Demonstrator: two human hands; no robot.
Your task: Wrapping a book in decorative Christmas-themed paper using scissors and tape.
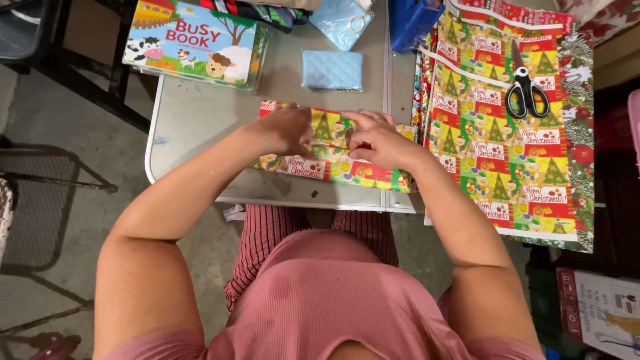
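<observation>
Grey desk (200, 120) over concrete floor (60, 220); patterned wrapping sheet (507, 133) spread at right. Left hand (288, 130) and right hand (377, 139), palms down, press and pinch the wrapped parcel (330, 150).

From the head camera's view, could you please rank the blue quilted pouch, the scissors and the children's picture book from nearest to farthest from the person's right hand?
Measured from the right hand:
1. Blue quilted pouch, just beyond the hands on the table.
2. Scissors, off to the right on the spread wrapping paper.
3. Children's picture book, at the far left corner of the table.
</observation>
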